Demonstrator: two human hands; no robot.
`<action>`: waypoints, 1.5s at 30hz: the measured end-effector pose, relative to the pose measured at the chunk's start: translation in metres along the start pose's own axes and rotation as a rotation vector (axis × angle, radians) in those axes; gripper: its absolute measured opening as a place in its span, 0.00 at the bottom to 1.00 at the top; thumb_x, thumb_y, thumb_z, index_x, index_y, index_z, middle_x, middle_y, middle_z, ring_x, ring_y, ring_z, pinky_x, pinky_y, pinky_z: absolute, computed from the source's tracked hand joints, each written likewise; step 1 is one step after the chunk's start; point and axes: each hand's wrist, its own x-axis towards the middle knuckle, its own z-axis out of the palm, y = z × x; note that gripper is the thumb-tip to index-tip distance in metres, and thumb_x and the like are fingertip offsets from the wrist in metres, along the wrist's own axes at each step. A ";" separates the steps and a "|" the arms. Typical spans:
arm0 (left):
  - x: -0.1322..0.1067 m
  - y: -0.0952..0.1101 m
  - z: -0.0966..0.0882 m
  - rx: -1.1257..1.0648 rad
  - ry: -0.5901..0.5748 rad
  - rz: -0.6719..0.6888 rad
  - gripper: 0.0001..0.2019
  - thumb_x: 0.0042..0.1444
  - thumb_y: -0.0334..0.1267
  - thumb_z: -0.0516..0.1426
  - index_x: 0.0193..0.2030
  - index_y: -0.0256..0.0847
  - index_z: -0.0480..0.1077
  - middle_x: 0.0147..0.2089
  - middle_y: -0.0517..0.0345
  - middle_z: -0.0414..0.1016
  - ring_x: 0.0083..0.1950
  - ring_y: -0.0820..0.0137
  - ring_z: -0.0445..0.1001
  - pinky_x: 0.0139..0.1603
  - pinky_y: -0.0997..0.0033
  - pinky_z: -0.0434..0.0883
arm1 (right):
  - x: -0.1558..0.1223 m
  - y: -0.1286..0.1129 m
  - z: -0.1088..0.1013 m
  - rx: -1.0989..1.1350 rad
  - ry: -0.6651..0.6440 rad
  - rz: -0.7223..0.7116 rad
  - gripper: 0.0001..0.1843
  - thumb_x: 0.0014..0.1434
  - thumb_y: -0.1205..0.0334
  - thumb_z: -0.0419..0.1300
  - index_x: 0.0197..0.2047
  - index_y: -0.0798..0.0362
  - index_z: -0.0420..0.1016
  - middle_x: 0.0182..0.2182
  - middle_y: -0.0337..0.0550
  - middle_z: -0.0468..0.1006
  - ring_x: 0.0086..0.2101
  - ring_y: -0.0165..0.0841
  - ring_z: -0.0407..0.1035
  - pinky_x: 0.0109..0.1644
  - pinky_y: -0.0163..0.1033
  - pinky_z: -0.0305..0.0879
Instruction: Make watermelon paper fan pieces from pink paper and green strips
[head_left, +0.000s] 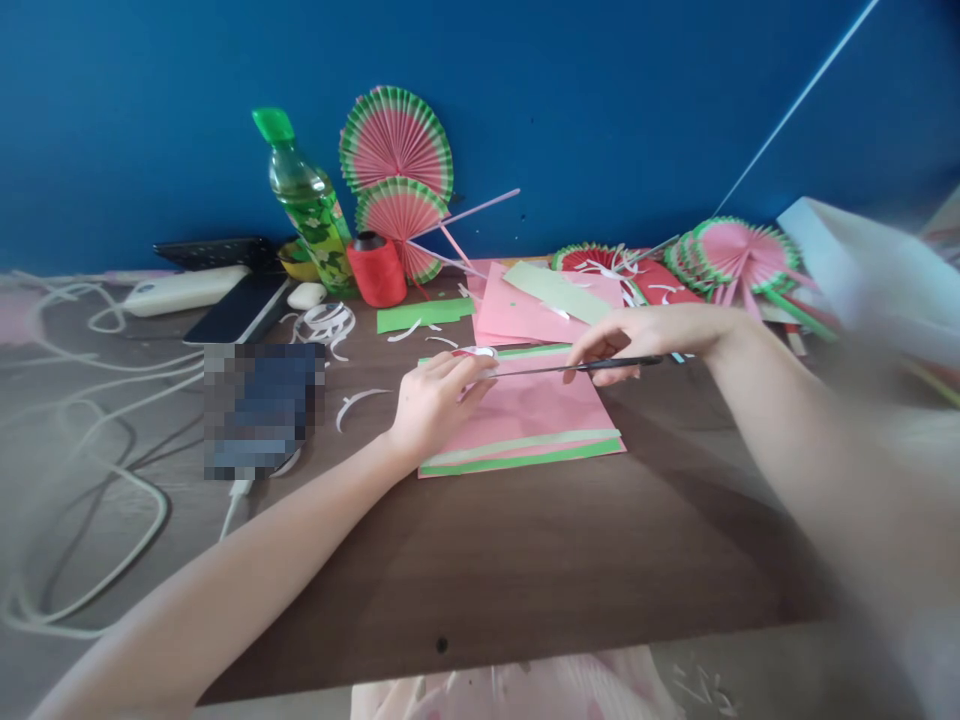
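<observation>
A pink paper sheet [525,405] with green and pale strips along its near and far edges lies on the table below both hands. My left hand [435,405] is closed on a small white and red piece that looks like a roll of tape [480,352], partly hidden by the fingers. In my right hand [619,340] is a pair of scissors [536,371], dark at the handle. Their thin blades point left and reach the left fingertips. Whether the blades are parted cannot be made out.
Behind the sheet are stacked pink papers [517,305], a green strip [420,315], a red thread spool [376,272] and a tilted bottle [307,210]. Pleated paper fans [397,140] lean on the blue wall; more fans [739,255] lie right. Cables [157,490] and a blurred-out dark device [266,410] are left.
</observation>
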 end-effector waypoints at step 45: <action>0.000 -0.001 0.000 -0.015 0.031 0.067 0.07 0.57 0.38 0.55 0.39 0.41 0.72 0.35 0.58 0.78 0.32 0.73 0.73 0.36 0.74 0.69 | 0.005 -0.002 0.004 -0.247 -0.006 0.058 0.24 0.51 0.46 0.59 0.50 0.46 0.74 0.27 0.37 0.74 0.20 0.21 0.51 0.24 0.32 0.51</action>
